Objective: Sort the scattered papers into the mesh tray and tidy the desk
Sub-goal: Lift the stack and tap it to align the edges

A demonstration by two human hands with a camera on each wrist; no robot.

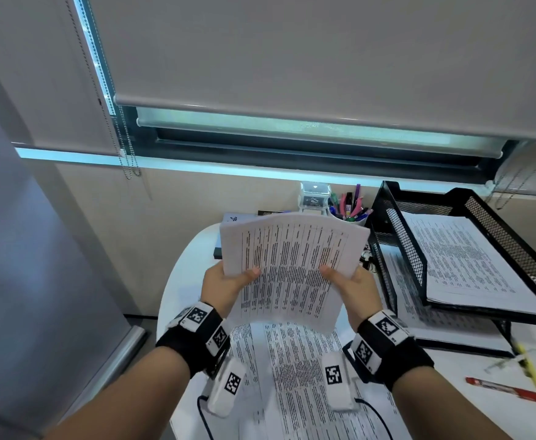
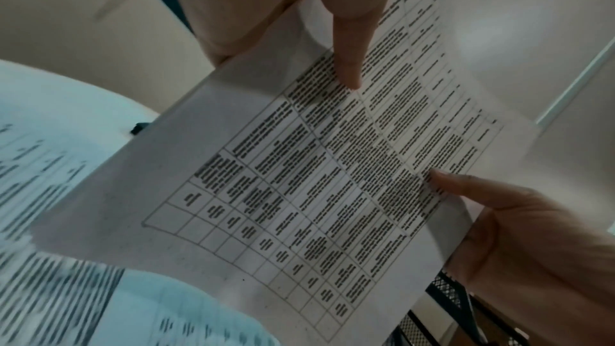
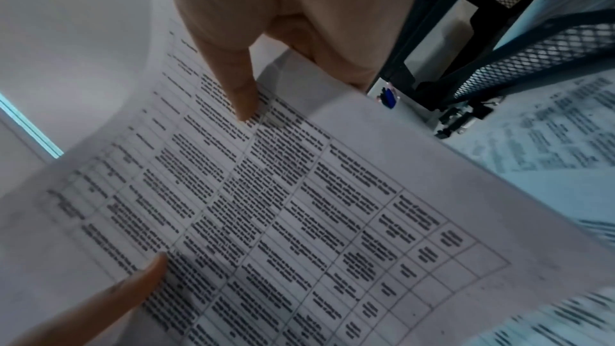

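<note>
Where hands [image 1: 292, 287] grip, print blurs.

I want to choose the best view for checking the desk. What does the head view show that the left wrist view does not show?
Only the head view shows the pen cup, the red marker, the yellow pen, the papers already in the mesh tray, and the window blind. Only the left wrist view shows the table grid on the held sheet closely. Both show the left hand and the right hand gripping that sheet, with printed papers on the desk below.
</note>
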